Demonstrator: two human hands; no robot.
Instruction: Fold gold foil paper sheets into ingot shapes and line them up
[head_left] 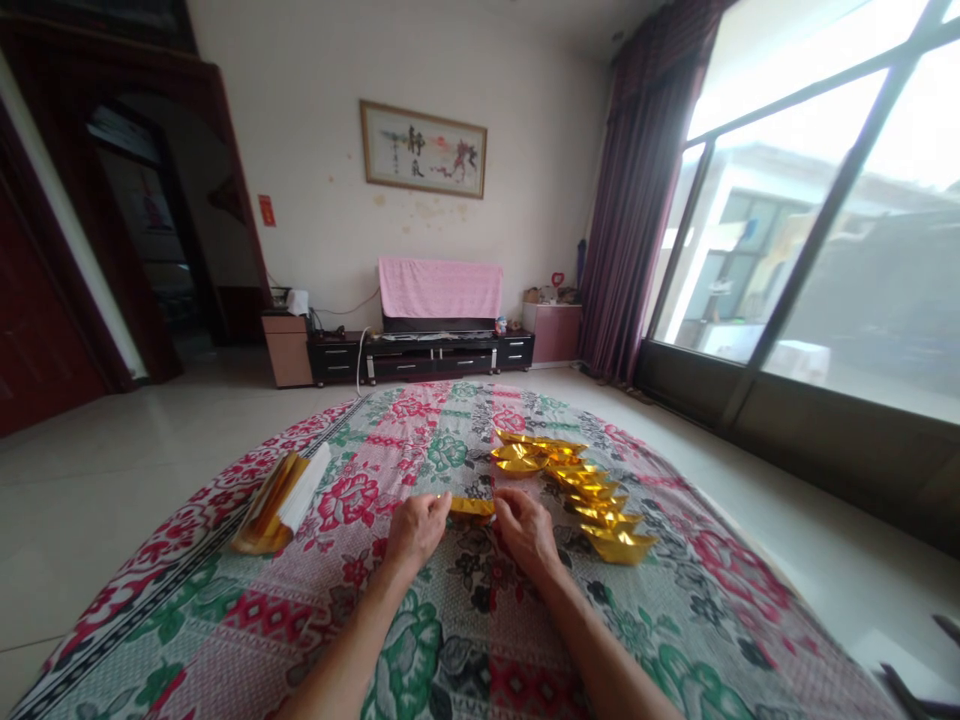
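Between my two hands a folded piece of gold foil paper (472, 507) is stretched sideways, just above the patterned cloth. My left hand (420, 525) pinches its left end with thumb and fingers. At the other end, my right hand (527, 525) grips the foil the same way. Right of my right hand lies a row of boat-shaped folded gold paper ingots (621, 545), several of them, crowded together and running away from me. On the left rests a stack of gold and white paper sheets (279, 500), partly curled.
A floral cloth (405, 640) covers the round table. Beyond it stand a low black TV cabinet (427, 358), a pink cloth (441, 287) draped over a screen, and a pink cabinet (555, 335). Large windows (795, 230) and a purple curtain (628, 200) are at the right.
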